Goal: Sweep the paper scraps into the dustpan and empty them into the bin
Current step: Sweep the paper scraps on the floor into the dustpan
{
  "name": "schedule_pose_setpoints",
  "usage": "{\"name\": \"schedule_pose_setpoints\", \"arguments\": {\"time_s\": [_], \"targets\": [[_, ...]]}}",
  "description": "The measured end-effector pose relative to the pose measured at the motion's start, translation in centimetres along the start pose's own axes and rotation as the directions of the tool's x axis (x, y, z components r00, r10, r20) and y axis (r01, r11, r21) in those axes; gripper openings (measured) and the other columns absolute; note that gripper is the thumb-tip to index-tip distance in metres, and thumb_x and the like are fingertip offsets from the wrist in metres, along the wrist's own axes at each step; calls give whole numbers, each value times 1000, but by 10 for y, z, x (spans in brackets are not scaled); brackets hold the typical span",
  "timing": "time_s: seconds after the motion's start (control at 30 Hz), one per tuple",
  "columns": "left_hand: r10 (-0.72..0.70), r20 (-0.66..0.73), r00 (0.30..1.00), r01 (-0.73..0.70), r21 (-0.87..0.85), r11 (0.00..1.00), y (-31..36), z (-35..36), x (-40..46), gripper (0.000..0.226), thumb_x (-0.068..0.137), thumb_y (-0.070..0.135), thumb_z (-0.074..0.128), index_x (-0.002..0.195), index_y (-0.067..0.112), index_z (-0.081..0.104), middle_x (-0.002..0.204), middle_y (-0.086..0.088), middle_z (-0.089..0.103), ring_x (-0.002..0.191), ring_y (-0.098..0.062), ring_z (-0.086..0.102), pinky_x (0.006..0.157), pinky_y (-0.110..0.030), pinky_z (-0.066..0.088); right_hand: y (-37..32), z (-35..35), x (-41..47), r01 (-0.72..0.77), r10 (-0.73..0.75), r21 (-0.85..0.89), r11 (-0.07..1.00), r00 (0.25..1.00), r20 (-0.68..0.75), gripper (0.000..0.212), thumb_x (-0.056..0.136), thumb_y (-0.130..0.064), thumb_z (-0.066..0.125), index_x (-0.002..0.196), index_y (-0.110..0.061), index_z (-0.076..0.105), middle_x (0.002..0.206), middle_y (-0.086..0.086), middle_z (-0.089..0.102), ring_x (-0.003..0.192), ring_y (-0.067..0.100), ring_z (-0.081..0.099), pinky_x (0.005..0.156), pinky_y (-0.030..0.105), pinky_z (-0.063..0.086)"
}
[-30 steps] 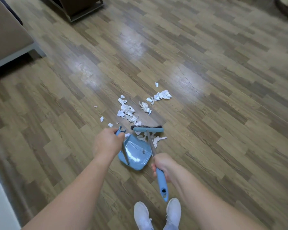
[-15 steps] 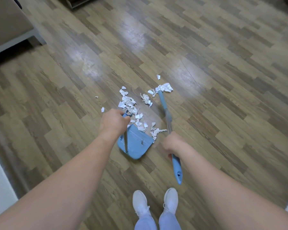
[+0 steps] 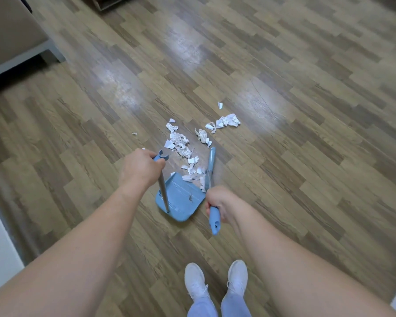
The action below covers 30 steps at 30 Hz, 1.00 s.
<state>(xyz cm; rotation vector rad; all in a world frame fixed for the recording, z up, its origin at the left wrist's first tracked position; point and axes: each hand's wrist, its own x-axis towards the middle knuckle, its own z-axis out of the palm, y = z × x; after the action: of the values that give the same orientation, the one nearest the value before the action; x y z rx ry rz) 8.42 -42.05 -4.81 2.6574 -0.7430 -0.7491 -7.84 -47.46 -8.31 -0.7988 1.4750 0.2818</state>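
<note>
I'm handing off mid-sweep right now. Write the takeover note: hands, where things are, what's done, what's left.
Left hand grips the blue long-handled plastic dustpan, which is resting on the wood-pattern floor.
Right hand grips the blue-handled broom, its head beside the pan mouth.
Done: a few torn white paper scraps lie at the pan's lip.
Left: most scraps are on the floor beyond; sweep them in, then empty. No bin in view.
</note>
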Motion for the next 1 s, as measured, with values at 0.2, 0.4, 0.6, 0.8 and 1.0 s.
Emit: {"name": "schedule_pose_setpoints", "arguments": {"time_s": [0.2,0.4,0.6,0.8,1.0], "targets": [[-44,-23,999,44,-26,999,-8,-1,-1,38,84,20,53,49,14,40,49,0,37,50,-22,33,47,-25,21,-15,-8,0,80,-78,-272,959,997,18,26,93,2,30,72,-8,40,57,7,43,28,8,42,35,16,36],[-135,-67,989,127,-111,986,-16,0,3,24,81,20,54,59,9,57,54,-3,41,54,-24,34,51,-26,24,-31,-12,9,189,-223,-978,84,961,167,19,92,-7,47,87,-4,65,113,9,65,95,27,59,60,26,44],[-257,-110,960,233,-196,952,-31,7,3,19,76,19,54,60,9,55,52,-2,39,56,-26,35,52,-26,25,-31,-10,28,88,-132,-996,-25,987,90,37,86,-4,50,123,0,58,83,11,58,64,22,48,68,28,44],[-262,-117,958,226,-252,941,-18,6,10,25,76,16,53,52,14,48,52,-4,40,54,-25,33,53,-27,27,-41,4,6,155,-52,-951,-266,983,175,37,91,-5,51,127,-2,58,88,12,54,55,16,39,77,29,43],[-245,-119,962,206,-270,940,-10,19,13,15,79,14,53,65,15,48,62,-7,38,59,-23,29,49,-27,18,-57,3,-28,212,-18,-918,-335,973,231,19,93,-6,51,77,0,59,65,3,43,52,13,37,47,22,32]]}}
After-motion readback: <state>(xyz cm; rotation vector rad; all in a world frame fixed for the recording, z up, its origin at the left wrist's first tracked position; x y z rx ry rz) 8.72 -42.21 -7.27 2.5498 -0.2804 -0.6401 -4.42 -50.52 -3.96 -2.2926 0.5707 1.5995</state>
